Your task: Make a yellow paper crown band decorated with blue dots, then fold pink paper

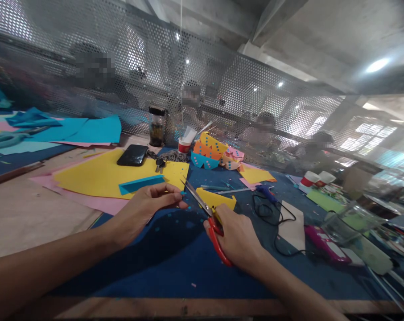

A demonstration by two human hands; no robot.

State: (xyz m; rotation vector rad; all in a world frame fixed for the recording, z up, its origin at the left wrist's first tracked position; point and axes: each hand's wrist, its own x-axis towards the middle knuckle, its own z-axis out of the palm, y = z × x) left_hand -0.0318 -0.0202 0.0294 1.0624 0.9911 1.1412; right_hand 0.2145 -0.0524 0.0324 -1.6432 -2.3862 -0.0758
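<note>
My right hand (237, 236) is closed around the red handles of a pair of scissors (218, 244), whose blades point up and left, parted at the tips. Left of the blades, my left hand (151, 203) pinches a tiny piece of blue paper (183, 193) between thumb and fingers. Small blue bits are scattered on the dark blue mat (138, 272) below. Behind the scissors lies a folded yellow paper piece (218, 198), partly hidden by my right hand. A folded blue paper strip (142, 183) rests just beyond my left hand on yellow sheets (88, 176).
A phone (132, 155) and keys (160, 164) lie on the yellow sheets. Dotted paper crowns (207, 151) stand at the back near a paper cup (184, 145) and a jar (157, 127). Rightward are a blue glue gun (266, 193) with its cord, a magenta device (327, 243) and a clear container (352, 220).
</note>
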